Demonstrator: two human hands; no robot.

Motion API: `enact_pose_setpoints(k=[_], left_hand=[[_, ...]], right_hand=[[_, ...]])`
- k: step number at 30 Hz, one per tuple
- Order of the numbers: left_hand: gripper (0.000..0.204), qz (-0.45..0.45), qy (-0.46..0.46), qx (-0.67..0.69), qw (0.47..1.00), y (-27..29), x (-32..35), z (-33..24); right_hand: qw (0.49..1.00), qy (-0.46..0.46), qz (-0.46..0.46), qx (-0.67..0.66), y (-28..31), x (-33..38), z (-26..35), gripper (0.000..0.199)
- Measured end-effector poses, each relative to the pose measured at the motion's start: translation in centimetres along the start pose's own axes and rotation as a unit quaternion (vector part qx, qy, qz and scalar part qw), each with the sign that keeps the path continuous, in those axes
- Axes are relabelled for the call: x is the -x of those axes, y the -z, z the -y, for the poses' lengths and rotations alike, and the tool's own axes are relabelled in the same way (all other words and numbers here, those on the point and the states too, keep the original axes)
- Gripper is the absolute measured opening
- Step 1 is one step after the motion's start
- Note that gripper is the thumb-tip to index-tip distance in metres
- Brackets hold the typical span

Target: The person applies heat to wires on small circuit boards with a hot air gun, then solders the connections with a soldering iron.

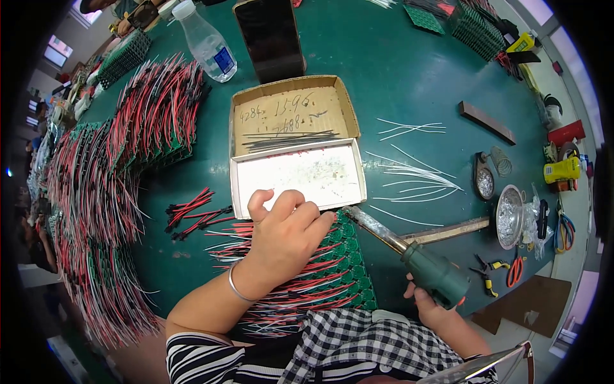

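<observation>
My left hand (284,233) presses its fingers flat on the wired green board (332,269) at lower centre, my right hand (435,307) grips the soldering iron (409,253) beside it, finished boards (128,147) piled at left, loose wires (416,173) still unused at right.

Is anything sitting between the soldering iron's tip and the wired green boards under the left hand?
Nothing visible does. The soldering iron tip sits right beside the left hand fingertips over the green boards.
</observation>
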State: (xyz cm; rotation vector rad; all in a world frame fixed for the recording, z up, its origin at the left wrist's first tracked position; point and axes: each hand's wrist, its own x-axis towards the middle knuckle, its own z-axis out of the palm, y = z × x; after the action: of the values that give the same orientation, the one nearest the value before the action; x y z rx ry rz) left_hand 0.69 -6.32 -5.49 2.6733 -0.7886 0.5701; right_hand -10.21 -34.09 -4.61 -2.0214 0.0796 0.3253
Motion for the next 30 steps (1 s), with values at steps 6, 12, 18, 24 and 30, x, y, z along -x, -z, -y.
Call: enact_pose_setpoints(k=[6, 12, 18, 24, 30], left_hand=[[0.01, 0.01, 0.003, -0.004, 1.0, 0.0, -0.1, 0.0], [0.011, 0.023, 0.003, -0.004, 1.0, 0.2, -0.1, -0.1], [0.01, 0.02, 0.004, 0.0, 1.0, 0.3, -0.2, -0.1], [0.009, 0.021, 0.007, -0.001, 1.0, 0.3, -0.2, -0.3], [0.009, 0.022, 0.009, 0.006, 1.0, 0.6, -0.3, -0.3]], right_hand=[[0.987, 0.136, 0.017, 0.08, 0.0, -1.1, -0.2, 0.036], [0.983, 0.158, 0.019, 0.096, -0.1, -1.2, 0.0, 0.037], [0.972, 0.195, 0.026, 0.127, 0.0, -1.5, 0.2, 0.036], [0.972, 0.208, 0.036, 0.107, 0.4, -1.5, 0.7, 0.037], [0.991, 0.137, 0.005, 0.006, 0.9, -0.9, 2.0, 0.024]])
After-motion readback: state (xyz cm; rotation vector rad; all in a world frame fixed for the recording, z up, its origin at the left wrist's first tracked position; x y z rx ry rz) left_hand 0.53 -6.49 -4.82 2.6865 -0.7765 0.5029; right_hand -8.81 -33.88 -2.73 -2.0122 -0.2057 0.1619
